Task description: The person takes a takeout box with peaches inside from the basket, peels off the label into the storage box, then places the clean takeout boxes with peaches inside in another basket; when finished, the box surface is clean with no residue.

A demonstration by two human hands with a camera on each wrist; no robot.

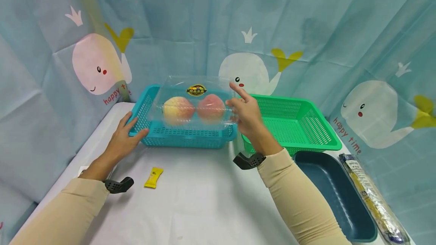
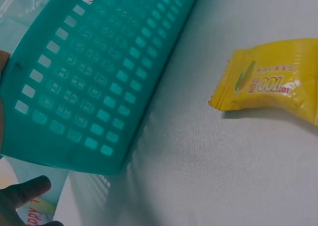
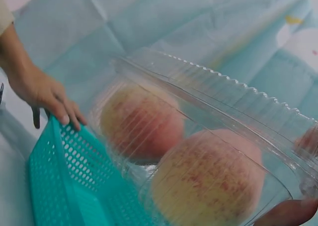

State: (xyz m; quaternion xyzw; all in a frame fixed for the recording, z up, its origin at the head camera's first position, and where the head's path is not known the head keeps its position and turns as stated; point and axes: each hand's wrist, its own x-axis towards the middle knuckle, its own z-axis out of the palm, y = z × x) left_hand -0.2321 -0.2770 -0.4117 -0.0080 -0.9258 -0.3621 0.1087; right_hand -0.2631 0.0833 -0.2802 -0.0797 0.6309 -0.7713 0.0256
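Note:
My right hand (image 1: 248,114) grips the right end of a clear plastic clamshell box (image 1: 184,82), its index finger sticking out straight. Inside sit two peaches, a yellowish peach (image 1: 178,109) on the left and a redder peach (image 1: 211,108) beside it. A black and gold label (image 1: 196,90) shows on the box. The box is held over a blue perforated basket (image 1: 184,141) and overlaps its inside in the head view. At the basket's left end, my left hand (image 1: 122,139) rests with fingers spread and fairly straight, fingertips touching the rim in the right wrist view.
A yellow candy packet (image 1: 154,177) lies on the white table in front of the basket. To the right stand a green basket (image 1: 303,124) and a dark blue tray (image 1: 335,196). Along the right edge lies a long clear-wrapped package (image 1: 372,199). A printed curtain (image 1: 190,18) hangs behind.

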